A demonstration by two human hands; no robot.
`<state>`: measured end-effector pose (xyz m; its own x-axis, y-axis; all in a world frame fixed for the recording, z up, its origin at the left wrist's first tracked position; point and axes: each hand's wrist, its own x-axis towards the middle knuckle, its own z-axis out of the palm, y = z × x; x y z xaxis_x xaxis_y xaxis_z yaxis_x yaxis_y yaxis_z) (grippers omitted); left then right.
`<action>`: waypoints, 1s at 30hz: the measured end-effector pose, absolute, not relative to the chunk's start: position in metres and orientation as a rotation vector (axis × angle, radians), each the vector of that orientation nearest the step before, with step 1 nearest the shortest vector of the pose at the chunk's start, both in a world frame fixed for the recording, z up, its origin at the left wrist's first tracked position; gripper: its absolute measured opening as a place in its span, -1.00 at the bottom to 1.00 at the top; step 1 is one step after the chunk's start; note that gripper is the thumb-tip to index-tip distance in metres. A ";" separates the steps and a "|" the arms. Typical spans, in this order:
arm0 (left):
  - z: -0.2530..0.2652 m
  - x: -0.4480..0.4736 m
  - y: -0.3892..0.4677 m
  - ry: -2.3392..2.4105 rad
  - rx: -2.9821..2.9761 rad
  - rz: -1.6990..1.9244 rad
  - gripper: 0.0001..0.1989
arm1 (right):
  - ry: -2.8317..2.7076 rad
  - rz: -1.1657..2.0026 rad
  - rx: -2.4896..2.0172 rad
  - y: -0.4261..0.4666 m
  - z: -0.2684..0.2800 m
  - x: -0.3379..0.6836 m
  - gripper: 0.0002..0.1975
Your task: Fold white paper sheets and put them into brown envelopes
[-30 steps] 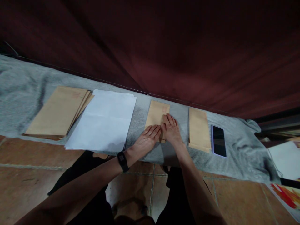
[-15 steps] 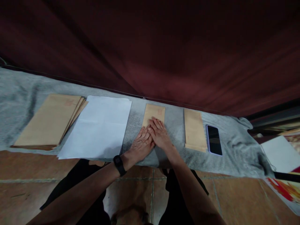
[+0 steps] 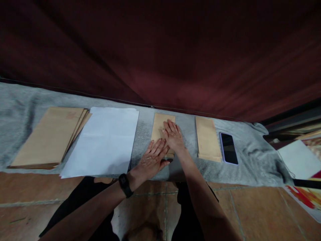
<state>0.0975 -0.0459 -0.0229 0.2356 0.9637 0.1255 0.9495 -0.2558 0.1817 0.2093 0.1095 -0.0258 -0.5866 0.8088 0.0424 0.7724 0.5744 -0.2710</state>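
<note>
Grey cloth (image 3: pixel 25 100) — both hands flat on brown envelope (image 3: pixel 160 124)

On the cloth (image 3: pixel 22 100), left to right: envelope stack (image 3: pixel 47 135), paper sheets (image 3: pixel 105 140), single envelope (image 3: pixel 160 125) under both hands, envelope pile (image 3: pixel 207 137), phone (image 3: pixel 228 148).

A dark maroon curtain (image 3: pixel 175 50) is hung across the whole upper part of the view, dimly lit. Below it, a grey cloth (image 3: pixel 250 167) is spread along the floor. Brown floor tiles (image 3: pixel 263 214) with pale grout lines are seen in the foreground.
</note>
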 end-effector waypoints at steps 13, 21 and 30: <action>-0.021 0.097 -0.046 1.848 2.349 0.330 -0.42 | -2.657 0.289 -1.313 0.098 -0.024 0.219 -0.45; -0.021 0.101 -0.044 1.963 2.312 0.371 -0.41 | -2.675 0.301 -1.282 0.077 -0.021 0.239 -0.47; -0.024 0.099 -0.034 2.071 2.277 0.371 -0.42 | -2.615 0.360 -1.253 0.063 -0.015 0.248 -0.50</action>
